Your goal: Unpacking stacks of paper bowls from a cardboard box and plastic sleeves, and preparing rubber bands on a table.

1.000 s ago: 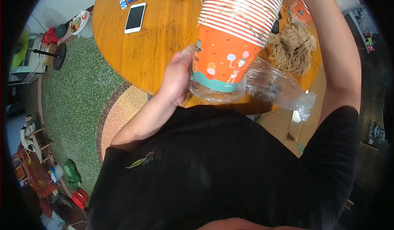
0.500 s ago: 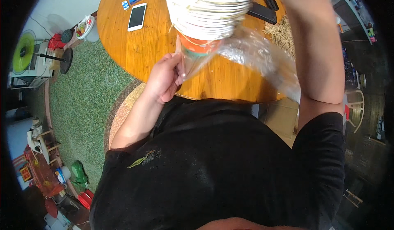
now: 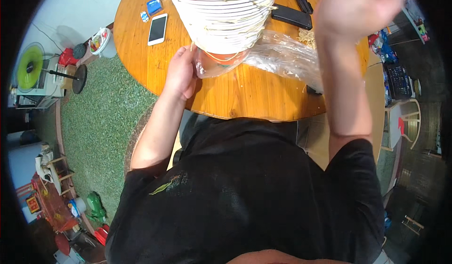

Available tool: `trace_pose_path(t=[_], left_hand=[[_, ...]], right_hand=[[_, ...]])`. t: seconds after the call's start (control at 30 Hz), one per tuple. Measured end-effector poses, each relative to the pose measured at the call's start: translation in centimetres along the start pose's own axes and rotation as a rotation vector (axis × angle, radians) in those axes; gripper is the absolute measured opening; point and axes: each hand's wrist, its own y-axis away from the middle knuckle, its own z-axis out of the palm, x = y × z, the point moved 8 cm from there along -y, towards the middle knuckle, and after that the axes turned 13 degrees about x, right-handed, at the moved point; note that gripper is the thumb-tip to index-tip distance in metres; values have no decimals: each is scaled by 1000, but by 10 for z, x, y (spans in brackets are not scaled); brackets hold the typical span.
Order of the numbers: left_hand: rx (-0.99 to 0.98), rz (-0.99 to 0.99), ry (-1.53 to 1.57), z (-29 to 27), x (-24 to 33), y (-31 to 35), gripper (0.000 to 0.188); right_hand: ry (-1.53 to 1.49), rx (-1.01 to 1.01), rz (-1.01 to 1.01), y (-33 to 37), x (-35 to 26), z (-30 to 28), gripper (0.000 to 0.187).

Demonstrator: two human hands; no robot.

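A tall stack of nested white pieces (image 3: 221, 14), with thin straw-coloured strands around its edges, stands on the round wooden table (image 3: 226, 97) in front of me. At its lower end an orange part (image 3: 227, 59) shows through clear plastic film (image 3: 282, 59). My left hand (image 3: 181, 71) is at the lower left of the stack, its fingers closed on the film's edge. Off to the right, my right hand (image 3: 360, 12) is raised and blurred, apart from the stack. Its fingers do not show clearly, and the stack's top runs out of view.
A white phone (image 3: 157, 29) and a blue packet (image 3: 154, 5) lie at the table's left. Right of the stack are a black case (image 3: 292, 16), a smaller black object (image 3: 304, 3) and a bundle of straw-coloured cord (image 3: 307, 37). A green fan (image 3: 30, 66) stands far left.
My right hand has come into view at the upper right, away from the stack. The stack has shifted left and down in view. My left hand has moved slightly left, still at the film.
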Motion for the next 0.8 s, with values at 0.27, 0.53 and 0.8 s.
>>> trace_pose_path(t=[0.27, 0.53, 0.8], left_hand=[[6, 117, 43, 8, 5, 2, 18], [-14, 140, 92, 0, 2, -23, 16], [-78, 84, 45, 17, 15, -37, 27]], right_hand=[[863, -556, 1559, 238, 52, -109, 28], [522, -394, 1798, 294, 76, -137, 18], [548, -335, 2040, 298, 81, -134, 20]])
